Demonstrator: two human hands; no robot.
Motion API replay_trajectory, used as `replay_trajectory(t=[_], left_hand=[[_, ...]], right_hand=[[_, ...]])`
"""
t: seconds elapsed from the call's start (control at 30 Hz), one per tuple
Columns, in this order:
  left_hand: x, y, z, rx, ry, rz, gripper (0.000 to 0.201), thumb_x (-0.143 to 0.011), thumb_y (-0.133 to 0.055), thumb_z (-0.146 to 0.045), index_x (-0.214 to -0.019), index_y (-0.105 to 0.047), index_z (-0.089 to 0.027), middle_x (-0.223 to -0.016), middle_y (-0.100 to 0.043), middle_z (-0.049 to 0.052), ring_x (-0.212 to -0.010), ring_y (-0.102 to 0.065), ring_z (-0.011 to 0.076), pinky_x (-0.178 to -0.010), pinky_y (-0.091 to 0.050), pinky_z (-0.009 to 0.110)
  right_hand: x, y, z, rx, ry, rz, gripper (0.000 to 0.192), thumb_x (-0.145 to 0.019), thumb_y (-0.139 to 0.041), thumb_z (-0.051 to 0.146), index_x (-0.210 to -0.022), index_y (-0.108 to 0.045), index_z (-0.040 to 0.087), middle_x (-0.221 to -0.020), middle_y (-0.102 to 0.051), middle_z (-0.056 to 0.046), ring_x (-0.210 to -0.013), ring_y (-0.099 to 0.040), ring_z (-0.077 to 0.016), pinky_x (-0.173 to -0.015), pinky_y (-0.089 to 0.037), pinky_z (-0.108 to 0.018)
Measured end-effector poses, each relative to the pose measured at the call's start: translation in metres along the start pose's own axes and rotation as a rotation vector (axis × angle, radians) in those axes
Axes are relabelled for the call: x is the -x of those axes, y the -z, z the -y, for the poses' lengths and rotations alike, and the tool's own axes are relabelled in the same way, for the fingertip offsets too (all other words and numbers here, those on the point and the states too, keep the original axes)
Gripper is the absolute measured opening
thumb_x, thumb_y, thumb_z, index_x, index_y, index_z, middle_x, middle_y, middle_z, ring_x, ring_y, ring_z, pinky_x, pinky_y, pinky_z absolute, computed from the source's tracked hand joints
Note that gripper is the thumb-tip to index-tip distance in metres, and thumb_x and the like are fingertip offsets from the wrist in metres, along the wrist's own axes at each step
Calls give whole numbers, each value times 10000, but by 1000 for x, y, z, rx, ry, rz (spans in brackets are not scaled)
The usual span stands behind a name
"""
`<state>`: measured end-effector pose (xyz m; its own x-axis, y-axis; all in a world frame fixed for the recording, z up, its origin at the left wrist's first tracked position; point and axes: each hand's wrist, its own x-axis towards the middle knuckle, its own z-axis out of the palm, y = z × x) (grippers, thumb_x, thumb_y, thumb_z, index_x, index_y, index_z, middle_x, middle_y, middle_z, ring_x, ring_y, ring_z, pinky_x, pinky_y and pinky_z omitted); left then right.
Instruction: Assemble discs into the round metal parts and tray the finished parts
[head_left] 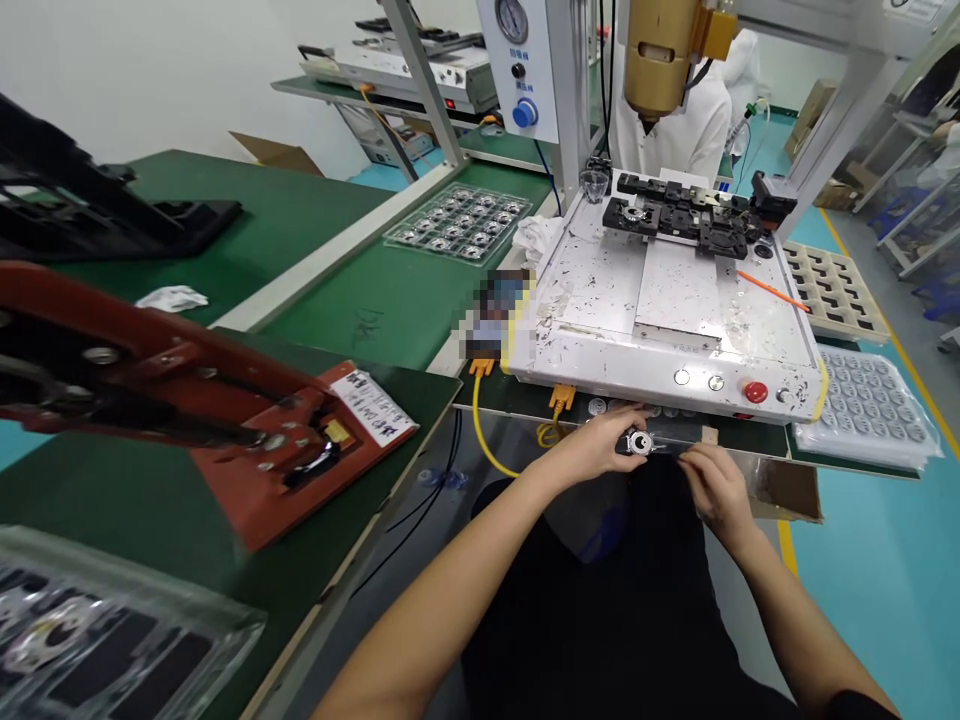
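Factory assembly line — green workbenches, dispensing machine, parts trays.

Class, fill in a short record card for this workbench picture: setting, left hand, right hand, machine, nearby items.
Setting: green workbenches on a factory floor
Left hand: holds a small black part with a round silver ring
Right hand: fingers at the same part's other end
Machine: white benchtop unit with a red button and black fixture
Nearby: clear parts trays, red hand press, a person in white behind
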<state>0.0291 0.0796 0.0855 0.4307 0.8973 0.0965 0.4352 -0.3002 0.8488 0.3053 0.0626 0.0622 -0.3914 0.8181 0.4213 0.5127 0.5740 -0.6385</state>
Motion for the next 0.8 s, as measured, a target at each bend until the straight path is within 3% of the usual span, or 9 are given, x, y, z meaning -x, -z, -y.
replay_trajectory(t=[0.07,0.13,0.23,0.37,0.57,0.8], left_hand=[[-5,-4,0,-38,-10,-57,369,-823,-835,-215,-1146,-656,-233,-1477,-689,139,-1423,-618,339,-1186,-489,482],[-6,-7,-5,-62,-29,-104,364,-820,-833,-211,-1142,-664,-234,-1420,-710,135,-1379,-641,340,-1167,-504,479],[6,-10,-20,-58,-23,-193,342,-845,-823,-250,-1157,-685,-238,-1282,-755,104,-1261,-693,323,-1114,-538,468],[37,-9,-47,223,112,-302,412,-874,-800,-307,-1262,-680,-242,-1042,-778,37,-902,-754,220,-888,-626,380],[76,-8,-72,925,307,-356,559,-787,-921,-318,-1279,-669,-231,-1210,-796,82,-1024,-829,265,-995,-667,439],[95,-4,-88,1110,349,-470,636,-760,-982,-286,-1330,-705,-225,-1234,-821,104,-1136,-812,320,-1112,-627,523]], right_hand=[[-2,13,7,-15,-80,-57,179,-1087,-569,330,-1077,-731,256,-1057,-780,-121,-983,-756,-292,-901,-617,-470],[-7,23,17,-61,-180,-85,180,-1092,-565,368,-1119,-699,250,-967,-762,-87,-840,-745,-256,-769,-625,-409],[-17,33,37,-227,-383,-64,252,-1054,-627,454,-1161,-724,247,-851,-716,-39,-695,-680,-214,-650,-585,-357],[-33,36,69,-431,-500,8,317,-972,-731,520,-1139,-786,257,-768,-668,-11,-645,-618,-187,-623,-545,-344],[-50,19,90,-747,-587,122,343,-856,-876,526,-941,-722,232,-689,-662,17,-525,-553,-138,-505,-470,-299],[-52,7,94,-824,-576,236,331,-913,-847,510,-966,-702,217,-655,-648,24,-556,-580,-148,-540,-480,-295]])
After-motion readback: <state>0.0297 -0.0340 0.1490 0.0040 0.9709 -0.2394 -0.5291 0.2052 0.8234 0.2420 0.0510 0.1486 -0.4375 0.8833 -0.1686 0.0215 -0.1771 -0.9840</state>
